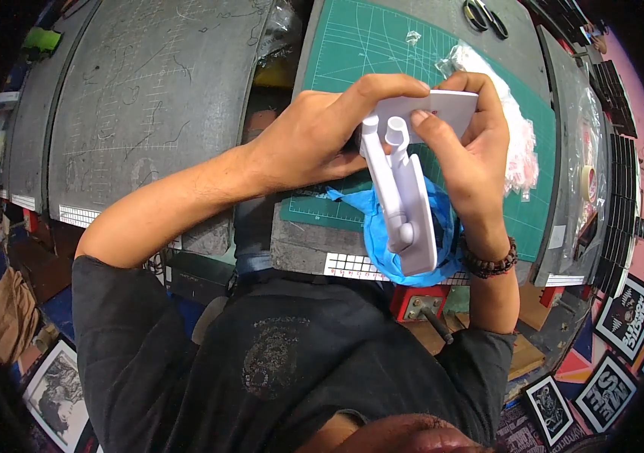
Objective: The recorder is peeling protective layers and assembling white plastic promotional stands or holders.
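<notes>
Dark shirt (337,347) is lying nearest; right hand (471,155) is pinching the white bracket (417,211), left hand (308,140) seemingly clasping it; even pressure should be helping.

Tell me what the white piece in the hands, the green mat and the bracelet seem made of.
White piece: probably moulded plastic, smooth with a soft sheen; its colour is even and its edges rounded.
Green mat: likely vinyl or rubber, matte; it lies flat with thin pale grid lines.
Bracelet: dull brown beads, perhaps wood; too small to be sure.
</notes>
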`<action>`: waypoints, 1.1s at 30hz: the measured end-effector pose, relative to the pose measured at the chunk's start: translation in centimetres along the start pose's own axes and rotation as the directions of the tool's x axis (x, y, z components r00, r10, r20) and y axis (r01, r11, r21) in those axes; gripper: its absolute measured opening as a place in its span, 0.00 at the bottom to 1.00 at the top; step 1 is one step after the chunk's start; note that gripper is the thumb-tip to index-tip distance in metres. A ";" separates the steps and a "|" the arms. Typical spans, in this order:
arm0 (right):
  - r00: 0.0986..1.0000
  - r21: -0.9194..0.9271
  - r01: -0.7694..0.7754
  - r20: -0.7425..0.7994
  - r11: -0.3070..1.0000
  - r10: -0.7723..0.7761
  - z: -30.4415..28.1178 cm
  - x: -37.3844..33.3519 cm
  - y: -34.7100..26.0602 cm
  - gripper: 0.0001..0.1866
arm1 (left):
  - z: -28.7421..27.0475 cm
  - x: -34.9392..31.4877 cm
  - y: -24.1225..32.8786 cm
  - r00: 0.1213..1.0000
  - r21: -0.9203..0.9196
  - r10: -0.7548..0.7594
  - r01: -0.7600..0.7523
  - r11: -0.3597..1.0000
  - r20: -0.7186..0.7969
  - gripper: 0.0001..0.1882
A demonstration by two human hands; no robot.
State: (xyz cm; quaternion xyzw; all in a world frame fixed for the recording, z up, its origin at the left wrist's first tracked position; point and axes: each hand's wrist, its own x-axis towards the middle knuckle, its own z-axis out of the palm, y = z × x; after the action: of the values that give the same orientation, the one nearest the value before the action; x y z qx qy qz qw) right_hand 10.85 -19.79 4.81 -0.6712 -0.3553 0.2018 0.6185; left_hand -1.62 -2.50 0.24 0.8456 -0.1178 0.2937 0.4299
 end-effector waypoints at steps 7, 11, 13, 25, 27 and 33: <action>1.000 -0.001 -0.021 -0.009 1.000 0.021 0.0 -0.1 -0.1 0.17 | -0.2 -0.2 0.2 0.997 0.051 -0.031 0.027 0.998 0.073 0.41; 1.000 -0.001 -0.019 -0.006 1.000 0.019 -0.1 -0.1 0.0 0.17 | -0.4 -0.2 0.2 0.995 0.051 -0.036 0.032 0.998 0.093 0.41; 1.000 -0.007 -0.004 -0.006 1.000 0.004 -0.1 0.0 0.1 0.17 | -0.4 -0.2 0.2 0.996 0.049 -0.044 0.040 0.998 0.080 0.41; 1.000 -0.027 0.017 0.003 0.999 -0.017 -0.1 0.0 0.2 0.17 | 0.0 0.2 0.1 0.999 0.023 0.038 -0.038 0.999 -0.018 0.41; 1.000 -0.056 0.021 0.001 0.998 -0.021 -0.1 0.1 0.2 0.17 | 0.0 0.2 0.1 0.999 0.024 0.039 -0.039 0.999 -0.017 0.41; 1.000 -0.036 0.019 0.015 0.999 -0.018 -0.4 -0.2 0.5 0.17 | -0.1 0.0 0.3 1.000 0.044 0.017 -0.018 0.999 0.023 0.41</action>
State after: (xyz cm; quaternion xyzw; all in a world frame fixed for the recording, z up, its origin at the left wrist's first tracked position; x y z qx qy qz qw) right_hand 11.14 -20.16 4.33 -0.6775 -0.3698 0.1945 0.6054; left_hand -1.76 -2.57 0.51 0.8570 -0.1236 0.2905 0.4072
